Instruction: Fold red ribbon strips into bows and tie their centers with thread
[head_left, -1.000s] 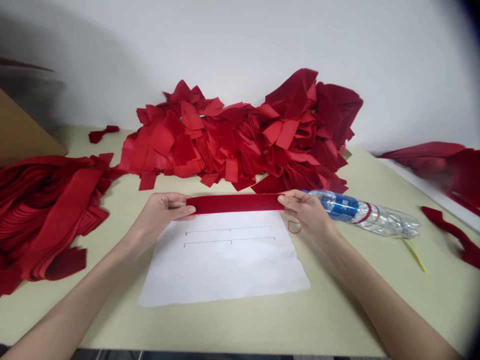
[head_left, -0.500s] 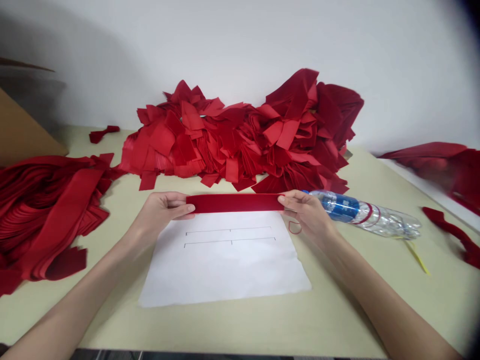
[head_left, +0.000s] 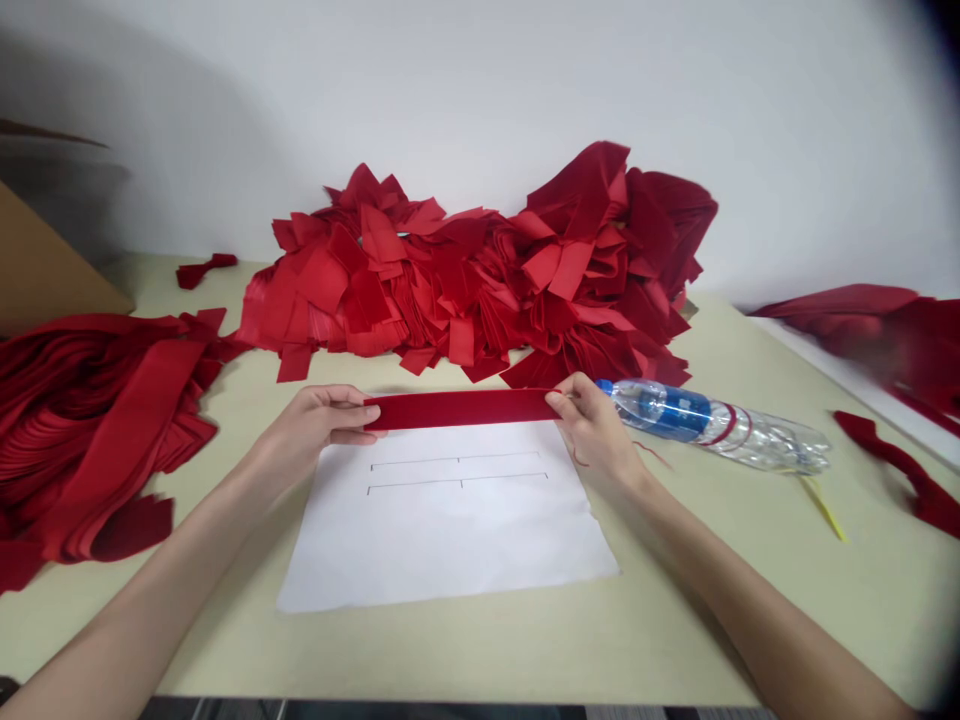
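Observation:
A dark red fabric strip [head_left: 461,408] is stretched flat between both hands, just above the top edge of a white paper sheet [head_left: 450,530] marked with two ruled lines. My left hand [head_left: 315,425] pinches the strip's left end with thumb over fingers. My right hand [head_left: 592,425] pinches the right end. A thin red thread [head_left: 652,455] trails by my right wrist.
A large heap of red fabric pieces [head_left: 487,275] lies behind the strip against the wall. Long red strips [head_left: 97,420] are piled at the left, more red fabric [head_left: 885,320] at the right. A plastic bottle [head_left: 712,425] lies on its side beside my right hand. A cardboard box [head_left: 45,265] stands far left.
The strip and both hands have shifted slightly to the left. The thread loop near my right hand has changed shape and now trails by the wrist.

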